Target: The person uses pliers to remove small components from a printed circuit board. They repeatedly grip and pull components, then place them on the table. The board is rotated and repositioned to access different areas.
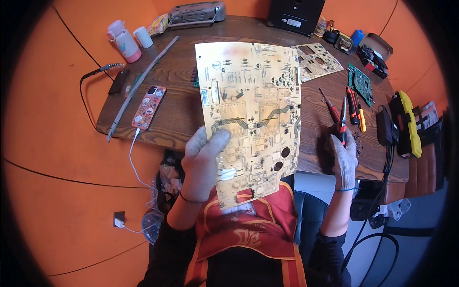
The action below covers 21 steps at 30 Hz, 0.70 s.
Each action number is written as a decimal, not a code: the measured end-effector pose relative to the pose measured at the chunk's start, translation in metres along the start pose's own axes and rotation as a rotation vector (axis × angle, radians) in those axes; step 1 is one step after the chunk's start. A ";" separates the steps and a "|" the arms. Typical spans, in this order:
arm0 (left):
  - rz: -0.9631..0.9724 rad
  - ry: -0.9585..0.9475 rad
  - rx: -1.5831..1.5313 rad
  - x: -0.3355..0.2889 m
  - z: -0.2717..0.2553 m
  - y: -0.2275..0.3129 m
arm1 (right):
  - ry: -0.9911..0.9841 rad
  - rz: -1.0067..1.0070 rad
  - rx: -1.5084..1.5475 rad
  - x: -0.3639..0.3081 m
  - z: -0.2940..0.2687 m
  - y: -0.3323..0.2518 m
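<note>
A large pale-yellow circuit board (253, 143) is held up tilted in front of me, over the table's near edge and my red apron. My gloved left hand (200, 162) grips its lower left edge, with the thumb on the component side and the other fingers mostly hidden behind. To the right of the board, my gloved right hand (344, 160) is closed around slim-jawed pliers (342, 126) with red and black handles, the jaws pointing away from me. Small dark loose parts (357, 141) lie on the table beside that hand.
Beyond my right hand lie a red screwdriver (329, 99), red-black pliers (353, 106), a yellow-handled tool (362, 120) and a green circuit board (362, 86). Another pale board (321, 61) rests behind. At left are a phone (149, 107) on a cable, a metal strip (141, 86) and a bottle (125, 42).
</note>
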<state>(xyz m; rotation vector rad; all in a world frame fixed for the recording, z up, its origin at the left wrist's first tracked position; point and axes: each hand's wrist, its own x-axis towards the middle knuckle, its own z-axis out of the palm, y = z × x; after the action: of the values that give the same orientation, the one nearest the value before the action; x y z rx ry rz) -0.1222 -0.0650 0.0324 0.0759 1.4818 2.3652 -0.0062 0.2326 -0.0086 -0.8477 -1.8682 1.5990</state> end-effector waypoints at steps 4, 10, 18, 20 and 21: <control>-0.025 -0.017 -0.041 -0.006 -0.004 -0.001 | 0.019 -0.115 0.119 -0.012 0.005 0.013; 0.053 -0.068 0.012 -0.022 -0.001 0.005 | 0.070 -0.476 -0.434 -0.032 0.024 -0.004; 0.198 -0.093 0.127 -0.053 0.020 0.022 | -0.091 -0.749 -0.612 -0.083 0.077 -0.062; 0.222 -0.078 0.101 -0.057 0.025 0.023 | -0.090 -0.748 -0.580 -0.088 0.084 -0.071; 0.282 -0.085 0.172 -0.058 0.025 0.024 | -0.104 -0.748 -0.564 -0.090 0.086 -0.074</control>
<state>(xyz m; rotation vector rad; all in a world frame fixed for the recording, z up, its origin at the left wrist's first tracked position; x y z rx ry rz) -0.0687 -0.0708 0.0728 0.4499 1.7268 2.4026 -0.0195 0.1016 0.0516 -0.1918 -2.3633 0.6774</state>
